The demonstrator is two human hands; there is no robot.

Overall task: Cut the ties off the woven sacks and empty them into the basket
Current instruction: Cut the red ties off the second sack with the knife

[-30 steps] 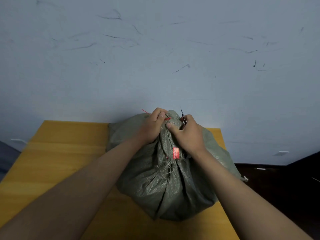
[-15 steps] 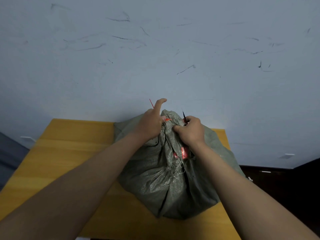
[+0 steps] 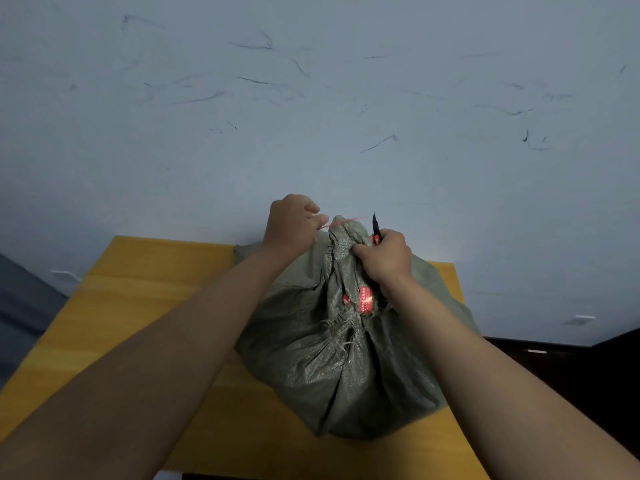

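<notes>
Sack (image 3: pixel 332 358) sits on the table (image 3: pixel 138 306), right of centre, against the far wall (image 3: pixel 311 98). Its bunched neck points up and away from you.

Your left hand (image 3: pixel 289 225) is above and left of the neck. Its fingers pinch a thin red tie (image 3: pixel 341 222) and draw it out sideways across the neck top. My guess: the pull is to slip the tie free, or to tension it for the blade. I cannot tell from here whether it is already cut.

Your right hand (image 3: pixel 384 259) is clenched on two things at once: a knife (image 3: pixel 374 227), blade up and clear of the left hand, and a fold of the neck. That grip probably steadies the sack against the sideways pull.

A red label (image 3: pixel 366 299) hangs lower on the neck, by frayed weave.

Contents: the sack bulges, so it looks full. The neck is gathered shut and nothing inside shows. No basket in view.
</notes>
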